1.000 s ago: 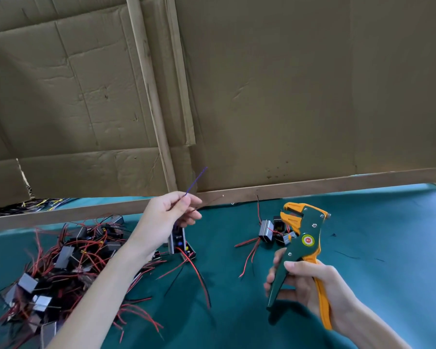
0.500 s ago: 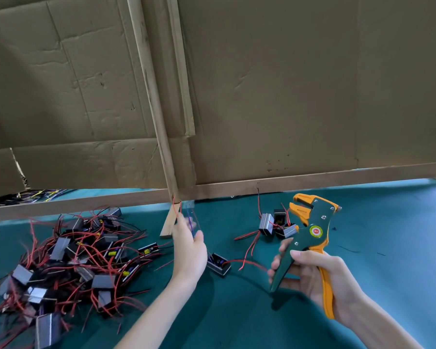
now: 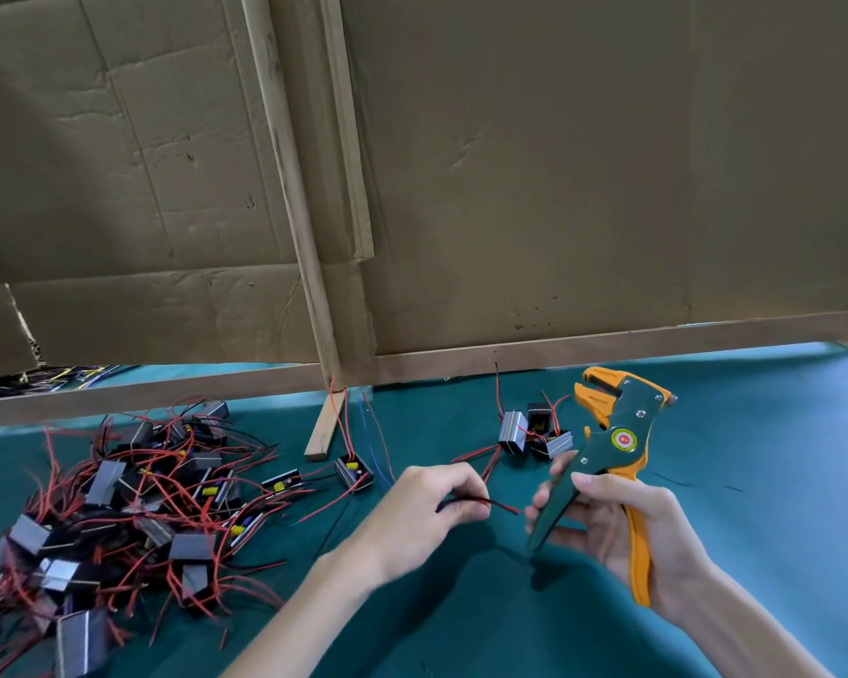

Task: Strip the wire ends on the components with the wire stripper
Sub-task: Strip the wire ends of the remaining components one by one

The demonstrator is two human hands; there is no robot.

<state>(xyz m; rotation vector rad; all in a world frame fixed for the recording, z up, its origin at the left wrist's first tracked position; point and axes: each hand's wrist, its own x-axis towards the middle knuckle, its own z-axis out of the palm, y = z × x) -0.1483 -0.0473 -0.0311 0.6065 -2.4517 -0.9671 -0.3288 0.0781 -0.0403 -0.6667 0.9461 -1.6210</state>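
We note the left hand (image 3: 427, 511) at lower centre of the frame, fingers curled, pinching a black-and-red wire pair (image 3: 490, 504) whose free ends point right, just short of the right hand (image 3: 622, 526). That hand grips the handles of the green-and-orange wire stripper (image 3: 608, 447), head tilted up at centre right, clear of the wires. A tangled pile of components (image 3: 133, 501) fills the lower left of the green desk (image 3: 779, 457); we count three more components (image 3: 534, 433) just left of the stripper's head, below the cardboard wall (image 3: 559, 188).

Soft, even daylight (slight motion blur, wide-angle bending at edges).
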